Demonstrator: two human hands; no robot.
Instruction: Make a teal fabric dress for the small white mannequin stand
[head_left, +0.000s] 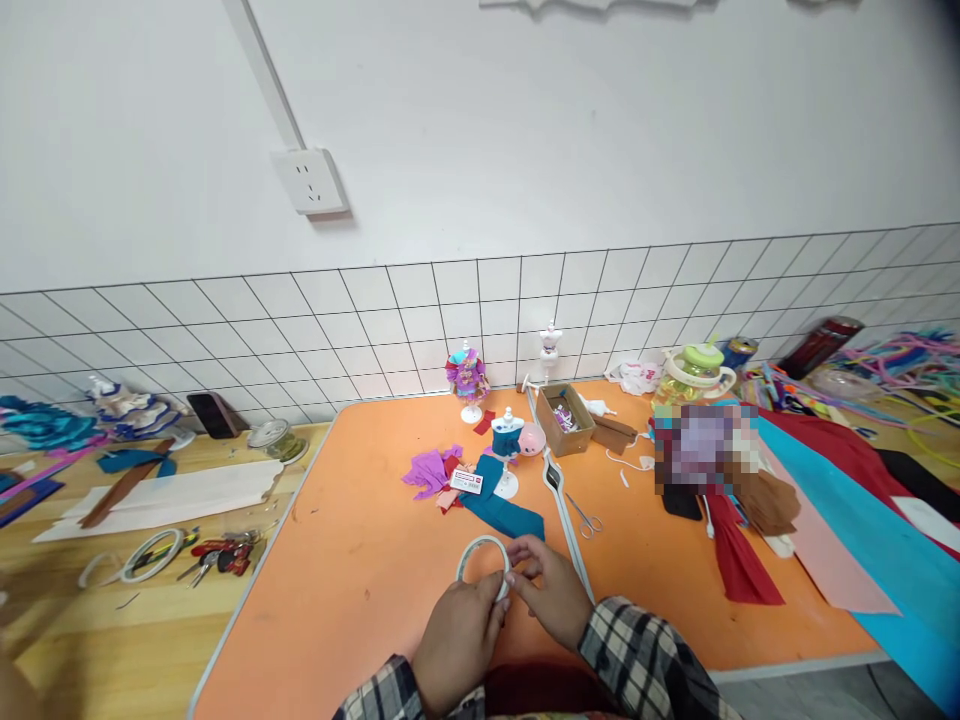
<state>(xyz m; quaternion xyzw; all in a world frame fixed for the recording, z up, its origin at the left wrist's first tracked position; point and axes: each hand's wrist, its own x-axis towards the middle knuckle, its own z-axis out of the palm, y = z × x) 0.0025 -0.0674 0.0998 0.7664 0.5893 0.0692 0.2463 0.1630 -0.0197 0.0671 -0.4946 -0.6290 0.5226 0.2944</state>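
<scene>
Low over the near part of the orange table point(352, 580), both of my hands hold a white roll of tape point(480, 560). My left hand point(459, 640) curls around its near edge. My right hand point(551, 590) pinches the roll's right side with fingertips pressed together. Just beyond the roll lies a folded teal cloth point(504, 508) beside a small mannequin stand dressed in teal point(508, 450). Plaid sleeves cover both wrists.
Small scissors point(586, 520), a cardboard box point(564, 420), purple paper scraps point(429, 470) and two more doll stands point(468, 380) lie on the orange table. Red and blue sheets point(862, 510) spread at right. A wooden bench at left holds tape rings point(150, 553), keys and a phone point(214, 413).
</scene>
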